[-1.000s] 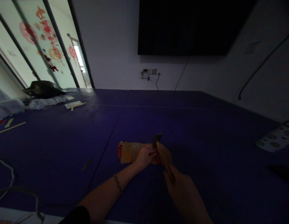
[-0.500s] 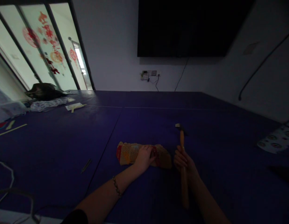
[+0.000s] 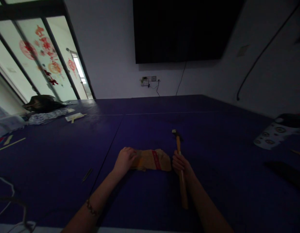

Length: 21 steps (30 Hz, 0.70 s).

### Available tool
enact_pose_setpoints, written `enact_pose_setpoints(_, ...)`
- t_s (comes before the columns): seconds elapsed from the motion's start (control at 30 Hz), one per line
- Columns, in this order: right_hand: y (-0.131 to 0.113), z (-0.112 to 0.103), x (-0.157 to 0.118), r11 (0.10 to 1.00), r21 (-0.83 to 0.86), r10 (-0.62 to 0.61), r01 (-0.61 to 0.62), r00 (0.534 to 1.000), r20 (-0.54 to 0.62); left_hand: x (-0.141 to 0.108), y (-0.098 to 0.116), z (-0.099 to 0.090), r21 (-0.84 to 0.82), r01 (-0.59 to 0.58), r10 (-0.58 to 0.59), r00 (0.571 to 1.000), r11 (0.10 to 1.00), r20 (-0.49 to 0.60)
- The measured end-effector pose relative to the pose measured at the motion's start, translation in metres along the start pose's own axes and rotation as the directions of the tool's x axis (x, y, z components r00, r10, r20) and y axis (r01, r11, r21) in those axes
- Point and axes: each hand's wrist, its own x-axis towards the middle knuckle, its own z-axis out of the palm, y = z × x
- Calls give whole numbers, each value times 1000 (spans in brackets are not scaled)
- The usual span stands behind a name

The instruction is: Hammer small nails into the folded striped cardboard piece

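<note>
On the dark blue table lies a tan bag with a red band, long and flattened; what it holds is hidden. My left hand rests over the bag's left end, fingers curled round its edge. My right hand grips a hammer by its wooden handle, just right of the bag. The hammer's head points away from me, and its handle end points toward me.
A thin metallic item lies left of the bag. White cable loops at the near left. A patterned cylindrical container stands at the right. Papers and a dark bag sit at the far left.
My left hand has slid from the middle of the bag to its left end. The right hand still holds the hammer beside the bag. The camera view has shifted slightly.
</note>
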Motion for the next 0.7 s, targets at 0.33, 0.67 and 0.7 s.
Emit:
enact_pose_setpoints(0.33, 1, -3, 2, 1000, 0, -30, 30, 999, 35, -132, -101, -40, 457, 161, -194, 981, 875, 27)
enact_pose_setpoints(0.67, 4, -15, 11, 999, -39, -31, 34, 997, 72, -144, -100, -33, 548, 234, -346, 932, 803, 109)
enact_pose_setpoints(0.7, 4, -16, 11, 999, -46, -26, 29, 997, 71, -144, -101, -32, 552, 257, -365, 926, 793, 94)
